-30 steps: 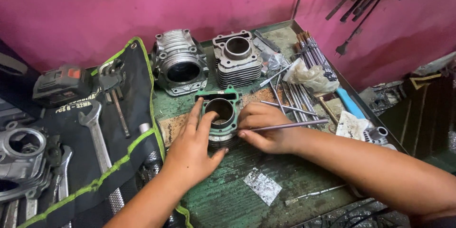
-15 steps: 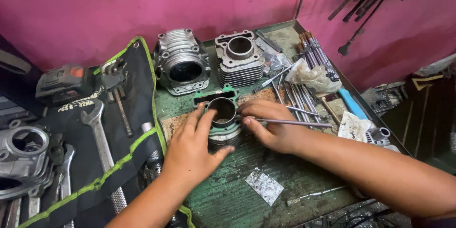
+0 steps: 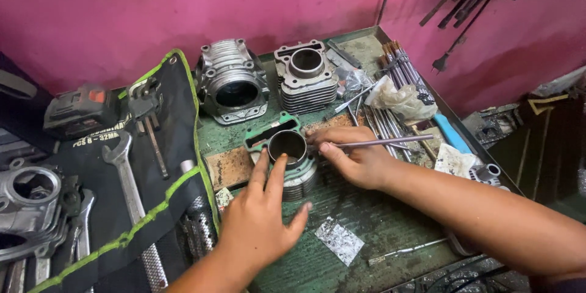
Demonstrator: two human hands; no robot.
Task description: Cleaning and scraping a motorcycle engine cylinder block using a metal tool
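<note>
So the finned engine cylinder with the green gasket on top sits pretty much dead center on the grimy green workbench, bore facing up, and both hands are on it. The left hand is laid over the near side with the fingers spread flat, two fingertips up at the rim of the bore and the thumb out to the right, so it's more of a steadying press than a closed grab. The right hand comes in from the right and is pinching a thin metal rod between thumb and fingers, the rod sticking out to the right nearly level, while the fingertips sit right at the cylinder's top edge. Just behind it are two more cylinders, a rounder grey one on the left and a squarer finned one on the right, both apart from the one being handled. To the right there's a bunch of long rods and a crumpled plastic bag. A scrap of foil lies near the front edge. Off to the left a black tool roll with green trim is spread out with a big wrench on it, and a cordless tool battery sits behind that.
</note>
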